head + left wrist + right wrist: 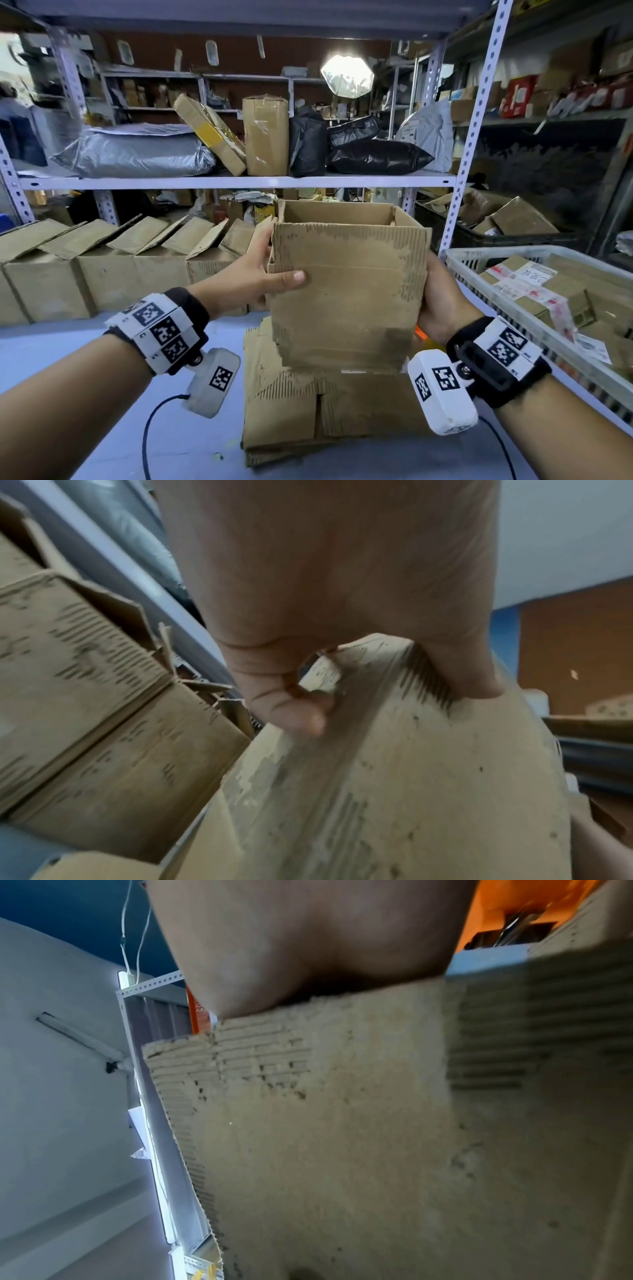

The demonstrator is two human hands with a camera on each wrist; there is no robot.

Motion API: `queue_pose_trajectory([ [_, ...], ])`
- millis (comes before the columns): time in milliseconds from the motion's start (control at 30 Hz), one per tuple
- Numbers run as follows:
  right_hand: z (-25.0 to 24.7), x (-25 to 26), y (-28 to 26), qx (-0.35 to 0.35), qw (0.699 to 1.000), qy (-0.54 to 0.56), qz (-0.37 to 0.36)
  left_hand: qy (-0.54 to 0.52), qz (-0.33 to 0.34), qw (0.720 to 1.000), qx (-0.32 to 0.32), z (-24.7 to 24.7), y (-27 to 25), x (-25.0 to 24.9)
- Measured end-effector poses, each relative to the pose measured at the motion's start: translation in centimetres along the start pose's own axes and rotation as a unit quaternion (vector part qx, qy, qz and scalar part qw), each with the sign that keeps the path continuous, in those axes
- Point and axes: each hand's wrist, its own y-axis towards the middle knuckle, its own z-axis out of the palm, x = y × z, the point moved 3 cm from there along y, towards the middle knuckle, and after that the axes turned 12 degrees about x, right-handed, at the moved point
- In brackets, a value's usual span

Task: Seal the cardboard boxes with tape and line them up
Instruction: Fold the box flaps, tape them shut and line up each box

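I hold a worn brown cardboard box (pixel 346 291) upright in the air, its top open and its flaps standing up. My left hand (pixel 260 270) grips its left edge, thumb across the front face and fingers behind. My right hand (pixel 442 298) clasps the right side; its fingers are hidden behind the box. In the left wrist view the left hand (pixel 308 615) curls round the box's edge (pixel 394 777). The right wrist view shows my palm (pixel 308 947) against the cardboard (pixel 342 1123). Below lies a stack of flattened boxes (pixel 325 404).
A row of boxes with raised flaps (pixel 113 270) lines the back left of the pale blue table (pixel 68 346). A white basket (pixel 486 267) of taped parcels stands at the right. Something orange (pixel 420 333) peeks out behind the held box. Shelves of parcels (pixel 239 180) rise behind.
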Motion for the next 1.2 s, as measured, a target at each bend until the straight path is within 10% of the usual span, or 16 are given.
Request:
queue_pose_trajectory([
  [533,0.4,-0.2,0.1,0.032,0.999,0.014,-0.006,0.008,0.046,0.999,0.02,1.5,-0.5,-0.4],
  [1200,0.1,0.2,0.0,0.008,1.0,-0.018,0.021,-0.057,-0.063,0.994,-0.067,1.1,0.2,-0.6],
])
